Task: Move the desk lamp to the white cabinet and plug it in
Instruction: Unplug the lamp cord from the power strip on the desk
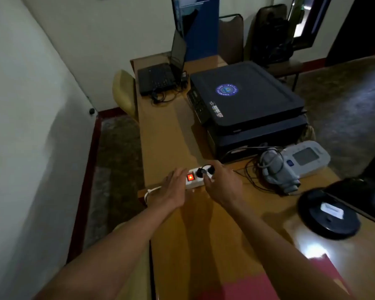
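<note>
A white power strip [193, 184] with a lit red switch [190, 177] lies near the left edge of the wooden desk [167, 135]. My left hand [174, 188] rests flat on the strip's near end, fingers apart. My right hand [222, 182] grips a black plug [205, 170] seated in the strip. The black desk lamp's round base [329, 214] stands on the desk at the right, its dark head [370, 195] behind it at the frame edge. Thin black cords [250, 176] run from the strip toward the right.
A black printer [247, 102] fills the desk's middle. Beside it lie a grey blood pressure monitor [307, 156] and its cuff [277, 172]. An open laptop [162, 72] sits at the far end. Chairs [123, 94] stand by the wall and behind the desk.
</note>
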Motion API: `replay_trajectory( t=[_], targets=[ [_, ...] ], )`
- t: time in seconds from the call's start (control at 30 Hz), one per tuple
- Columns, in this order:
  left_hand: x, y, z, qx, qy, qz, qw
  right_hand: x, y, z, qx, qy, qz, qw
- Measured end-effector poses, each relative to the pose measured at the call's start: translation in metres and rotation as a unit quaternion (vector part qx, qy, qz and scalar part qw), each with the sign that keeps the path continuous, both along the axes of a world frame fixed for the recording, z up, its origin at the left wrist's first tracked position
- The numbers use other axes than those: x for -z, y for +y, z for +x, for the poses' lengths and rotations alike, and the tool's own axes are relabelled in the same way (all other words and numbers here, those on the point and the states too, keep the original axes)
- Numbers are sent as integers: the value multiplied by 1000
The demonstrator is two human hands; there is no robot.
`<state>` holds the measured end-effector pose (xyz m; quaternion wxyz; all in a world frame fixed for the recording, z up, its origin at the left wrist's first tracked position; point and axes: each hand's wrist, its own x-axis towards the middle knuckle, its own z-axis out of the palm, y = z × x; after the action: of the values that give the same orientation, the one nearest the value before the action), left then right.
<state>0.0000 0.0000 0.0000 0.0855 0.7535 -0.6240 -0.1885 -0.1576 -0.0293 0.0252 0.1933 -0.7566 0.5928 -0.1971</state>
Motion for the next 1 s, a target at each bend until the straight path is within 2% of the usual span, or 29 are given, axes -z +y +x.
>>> replay_trajectory(
  t=[0.13,0.27,0.57,0.73,0.83,0.93,1.0],
  targets=[
    [15,-18,3,-29,7,19,999,9,-28,16,-26,66,65,995],
    [25,-32,5,-19,-24,20,999,27,-47,25,-38,93,79,992],
    [25,-37,2,-30,-36,-5,999,35,-57,37,-45,95,82,991],
    [23,-41,5,-6,-54,-3,998,12,-66,37,-38,55,55,996],
    [24,-43,11,6,-28,33,999,0,-63,26,-49,32,70,996],
    [15,-39,18,30,15,79,996,-6,-50,5,-85,-27,81,993],
    [2,-30,23,44,66,56,995,-10,-39,-10,-119,-41,95,988]
  ],
)
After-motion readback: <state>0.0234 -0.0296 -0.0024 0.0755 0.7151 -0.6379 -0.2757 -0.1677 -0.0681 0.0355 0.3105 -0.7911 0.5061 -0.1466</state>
